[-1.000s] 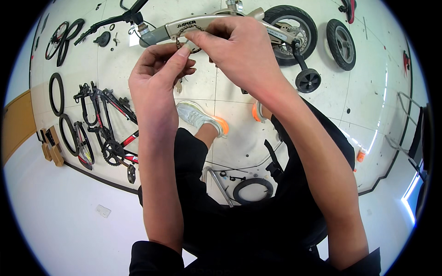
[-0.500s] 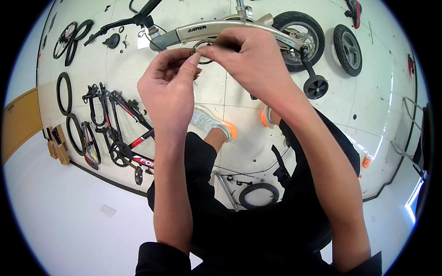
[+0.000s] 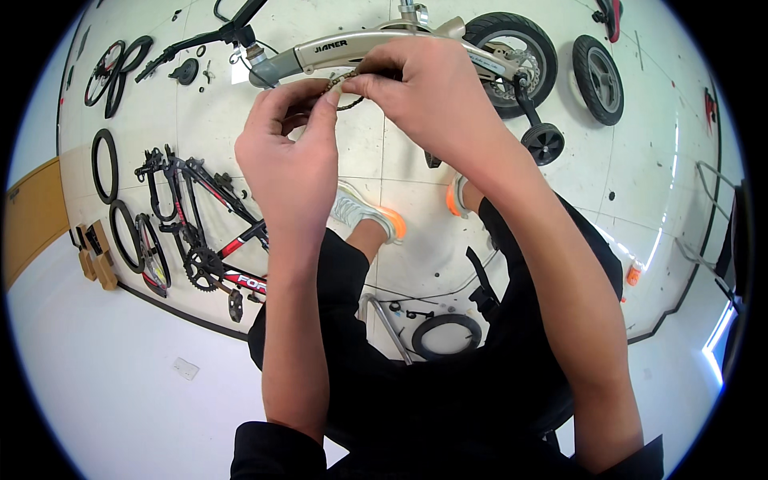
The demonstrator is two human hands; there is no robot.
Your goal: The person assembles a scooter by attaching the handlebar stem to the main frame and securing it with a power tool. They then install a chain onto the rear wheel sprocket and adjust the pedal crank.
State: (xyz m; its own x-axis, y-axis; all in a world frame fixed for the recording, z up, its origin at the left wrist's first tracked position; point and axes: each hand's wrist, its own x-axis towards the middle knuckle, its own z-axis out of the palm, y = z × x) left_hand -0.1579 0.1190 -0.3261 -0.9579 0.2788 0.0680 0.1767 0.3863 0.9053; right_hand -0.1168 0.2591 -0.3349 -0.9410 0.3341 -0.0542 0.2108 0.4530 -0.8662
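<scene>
Between my left hand [image 3: 290, 136] and right hand [image 3: 428, 88], thumbs and fingers of both pinched on it, sits a thin ring [image 3: 350, 107], at two o'clock from the left, nine from the right; beyond, at twelve, a beige bicycle frame [image 3: 352, 50].

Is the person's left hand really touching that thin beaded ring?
Touching. The head view shows the left hand pinching the near-left edge of the thin beaded ring at its thumb tip.

Bicycle workshop with a pale tiled floor [image 3: 644, 152]
Toward the floor's left edge lie a black-and-red metal bicycle frame [image 3: 240, 242] with a toothed black chainring [image 3: 204, 269] and a round black tyre [image 3: 114, 166]; toward its right edge, a loose grey-rimmed black wheel [image 3: 598, 80].
</scene>
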